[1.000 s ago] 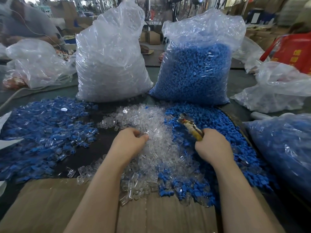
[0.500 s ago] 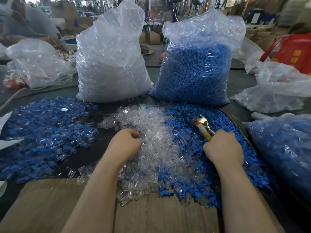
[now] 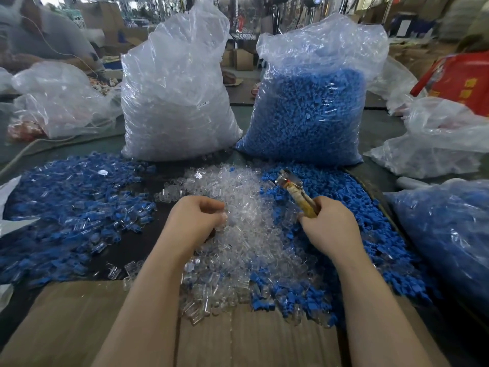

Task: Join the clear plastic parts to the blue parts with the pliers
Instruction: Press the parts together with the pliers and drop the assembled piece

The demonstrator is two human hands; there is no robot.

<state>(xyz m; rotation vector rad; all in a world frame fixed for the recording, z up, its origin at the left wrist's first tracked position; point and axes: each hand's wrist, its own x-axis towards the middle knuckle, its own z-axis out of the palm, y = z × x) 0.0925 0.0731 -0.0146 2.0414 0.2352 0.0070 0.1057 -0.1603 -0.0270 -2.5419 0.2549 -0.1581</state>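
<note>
Step in hand: picking stock for one more joint. The person appears to be fetching a clear part while the tool waits; no part can be seen between the plier tips.
Left hand: the left hand (image 3: 195, 221) rests on the near-left edge of the clear heap (image 3: 238, 223), fingers curled in and pinching among the clear parts. Whether a single piece is held cannot be told; the parts are too small and glassy.
Right hand: the right hand (image 3: 330, 229) grips the handles of the pliers (image 3: 296, 193), fist closed round them. The metal head points up and away, raised over the seam between the clear heap and the blue heap (image 3: 344, 207).
Plier tips: whether they are parted or shut cannot be told from this view.
Clear parts: loose in the middle of the table, between the two hands, spilling toward the cardboard (image 3: 79, 327) at the near edge.
Blue parts: loose to the right of the clear heap, under and beyond the right hand.
Joined pile: a spread of blue-and-clear pieces (image 3: 68, 207) lies well to the left, judged to be finished work.
Reserve: a clear bag (image 3: 174, 96) and a blue bag (image 3: 309, 107) stand behind, both full, so much work remains.
Next move calls for: one clear piece isolated in the left fingers, one blue piece brought to it, the two lined up, then a squeeze of the pliers.
</note>
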